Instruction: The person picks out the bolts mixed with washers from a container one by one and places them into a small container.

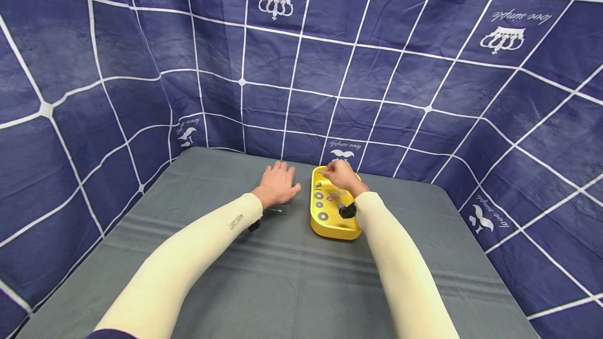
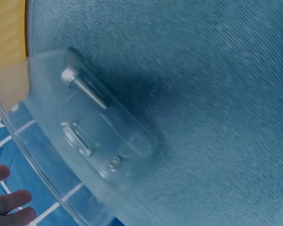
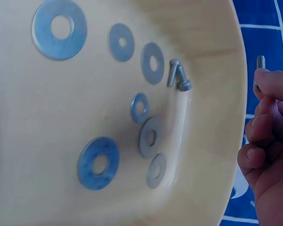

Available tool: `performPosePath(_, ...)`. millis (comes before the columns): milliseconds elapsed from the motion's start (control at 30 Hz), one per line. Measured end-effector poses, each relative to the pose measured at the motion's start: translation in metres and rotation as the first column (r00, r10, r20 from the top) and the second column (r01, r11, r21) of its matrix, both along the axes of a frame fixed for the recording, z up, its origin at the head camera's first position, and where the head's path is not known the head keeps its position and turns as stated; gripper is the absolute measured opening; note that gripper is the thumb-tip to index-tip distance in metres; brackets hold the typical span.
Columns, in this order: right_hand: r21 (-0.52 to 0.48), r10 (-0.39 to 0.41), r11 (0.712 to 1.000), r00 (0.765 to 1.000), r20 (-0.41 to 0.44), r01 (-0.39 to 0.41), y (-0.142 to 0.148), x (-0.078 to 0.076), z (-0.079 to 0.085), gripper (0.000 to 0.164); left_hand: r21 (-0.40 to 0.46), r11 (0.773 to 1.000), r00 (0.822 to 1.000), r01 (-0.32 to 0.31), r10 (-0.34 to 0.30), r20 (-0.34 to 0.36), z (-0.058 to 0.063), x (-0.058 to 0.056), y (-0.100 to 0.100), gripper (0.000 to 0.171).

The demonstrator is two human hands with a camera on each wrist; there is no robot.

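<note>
Right hand (image 1: 341,176): at the far end of a yellow tray (image 1: 334,232), the grip narrows to a pinch, thumb and fingers on a small metal screw (image 3: 261,62).
Left hand (image 1: 277,186): palm down to the tray's left, the grip spread wide with nothing in it; whether it touches the clear container below cannot be told.
Yellow tray: on the table (image 1: 254,289), it holds flat metal washers (image 3: 86,165), seven of them visible from the right wrist, and two loose screws (image 3: 183,86) lying together.
Clear container (image 2: 49,103): just left of the tray and partly hidden by the left hand, it contains a long bolt (image 2: 88,92) and smaller metal pieces (image 2: 114,163), blurred.
Backdrop: a blue cloth (image 1: 325,61) lined in white hangs behind the table.
</note>
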State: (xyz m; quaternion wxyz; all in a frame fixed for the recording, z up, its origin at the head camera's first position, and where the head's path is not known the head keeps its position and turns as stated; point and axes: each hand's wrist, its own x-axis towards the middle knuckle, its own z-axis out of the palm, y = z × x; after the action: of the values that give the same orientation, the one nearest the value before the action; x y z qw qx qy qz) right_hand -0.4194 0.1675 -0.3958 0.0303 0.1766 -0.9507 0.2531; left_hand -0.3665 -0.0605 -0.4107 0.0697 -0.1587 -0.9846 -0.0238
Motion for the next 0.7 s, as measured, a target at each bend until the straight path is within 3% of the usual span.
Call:
performPosePath(300, -0.059, 0.085, 0.995, 0.996, -0.006, -0.085, -0.019, 0.001, 0.016, 0.015, 0.000, 1.000, 1.000, -0.026, 0.026, 0.000, -0.002, 0.003, -0.018, 0.062)
performPosePath(700, -0.034, 0.143, 0.989, 0.989, -0.033, -0.144, -0.043, 0.005, 0.025, 0.013, 0.011, 0.999, 0.999, -0.037, 0.037, 0.001, -0.006, 0.007, -0.040, 0.061)
